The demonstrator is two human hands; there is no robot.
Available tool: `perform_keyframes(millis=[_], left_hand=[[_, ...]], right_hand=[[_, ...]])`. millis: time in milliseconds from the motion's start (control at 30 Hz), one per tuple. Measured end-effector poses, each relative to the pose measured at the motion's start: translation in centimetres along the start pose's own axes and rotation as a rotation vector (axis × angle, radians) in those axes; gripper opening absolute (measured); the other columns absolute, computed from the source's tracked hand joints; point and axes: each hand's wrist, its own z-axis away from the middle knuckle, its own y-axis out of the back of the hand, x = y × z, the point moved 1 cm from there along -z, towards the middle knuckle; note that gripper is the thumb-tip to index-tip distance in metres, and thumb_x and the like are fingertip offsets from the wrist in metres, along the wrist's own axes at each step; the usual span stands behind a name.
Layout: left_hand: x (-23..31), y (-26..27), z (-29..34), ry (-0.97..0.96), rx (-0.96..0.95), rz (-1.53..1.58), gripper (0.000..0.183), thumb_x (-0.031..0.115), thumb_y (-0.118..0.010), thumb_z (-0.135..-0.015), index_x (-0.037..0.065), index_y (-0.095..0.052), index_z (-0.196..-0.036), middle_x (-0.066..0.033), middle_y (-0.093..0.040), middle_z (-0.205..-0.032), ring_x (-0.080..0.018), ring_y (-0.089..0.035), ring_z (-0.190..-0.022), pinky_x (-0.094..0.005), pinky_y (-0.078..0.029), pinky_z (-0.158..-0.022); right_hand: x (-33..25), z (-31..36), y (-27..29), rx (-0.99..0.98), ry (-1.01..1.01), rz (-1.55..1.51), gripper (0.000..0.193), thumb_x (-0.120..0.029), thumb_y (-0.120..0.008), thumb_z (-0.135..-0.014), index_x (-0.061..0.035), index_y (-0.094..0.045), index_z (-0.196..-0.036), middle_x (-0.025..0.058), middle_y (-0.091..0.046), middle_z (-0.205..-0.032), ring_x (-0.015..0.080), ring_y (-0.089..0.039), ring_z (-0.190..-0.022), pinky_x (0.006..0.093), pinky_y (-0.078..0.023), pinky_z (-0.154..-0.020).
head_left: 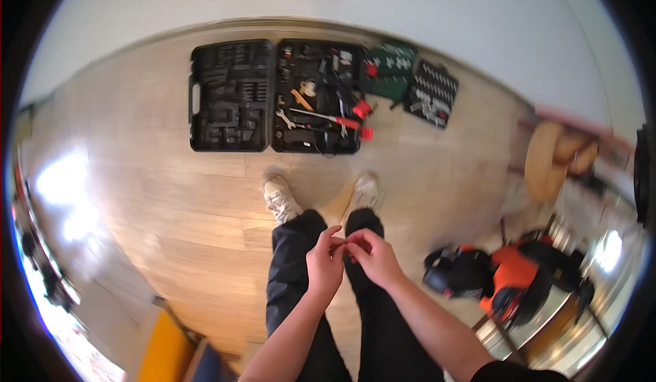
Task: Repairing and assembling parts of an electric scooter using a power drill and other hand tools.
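My left hand (326, 262) and my right hand (372, 253) meet fingertip to fingertip above my knees. Both are closed in a pinch, and whatever lies between the fingers is too small and hidden to name. Beyond my feet an opened black tool case (273, 98) lies flat on the floor. Its left half shows moulded slots, while its right half bears loose tools, among them a wrench (284, 117), a red-handled screwdriver (328, 117) and an orange-yellow strip (301, 100). Neither hand touches the case.
Right of the case lie a green tool tray (391, 67) and a black tray of small bits (432, 95). A wicker-like tan object (544, 160) stands at the right. Orange and black gear (514, 273) rests on a stand, lower right. A yellow panel (166, 349) is at the lower left.
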Motion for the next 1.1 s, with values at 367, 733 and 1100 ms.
perform_keyframes(millis=[367,733,1100], left_hand=[[11.4,6.2,10.3,-0.686,-0.556,-0.653,0.036,-0.007,-0.073,-0.082,0.005,-0.068,-0.116,-0.0118,-0.072,-0.088,-0.0296,-0.071,-0.08,-0.0391,-0.057,-0.071],[14.0,5.7,29.1,-0.757,-0.816,-0.787,0.02,-0.01,-0.07,-0.083,0.002,-0.067,-0.099,-0.0129,-0.068,-0.089,-0.0253,-0.068,-0.08,-0.0347,-0.054,-0.074],[13.9,1.8,47.8,-0.808,-1.169,-0.776,0.021,0.005,-0.076,-0.087,0.004,-0.068,-0.106,-0.0102,-0.063,-0.099,-0.0241,-0.069,-0.086,-0.0336,-0.055,-0.075]], right_hand=[[-1.1,16.5,-3.0,-0.033,-0.21,-0.902,0.017,-0.014,-0.076,-0.093,-0.0065,-0.064,-0.101,0.0029,-0.068,-0.087,0.0112,-0.066,-0.079,0.0264,-0.055,-0.074],[4.9,35.8,-7.2,-0.073,0.193,-1.399,0.012,-0.013,-0.07,-0.098,-0.0048,-0.066,-0.106,-0.0009,-0.063,-0.087,0.007,-0.054,-0.074,0.0234,-0.045,-0.066],[13.0,56.8,-6.7,0.072,0.291,-1.365,0.014,-0.018,-0.068,-0.1,-0.0052,-0.067,-0.106,-0.0013,-0.061,-0.086,0.0075,-0.05,-0.071,0.0231,-0.041,-0.064]])
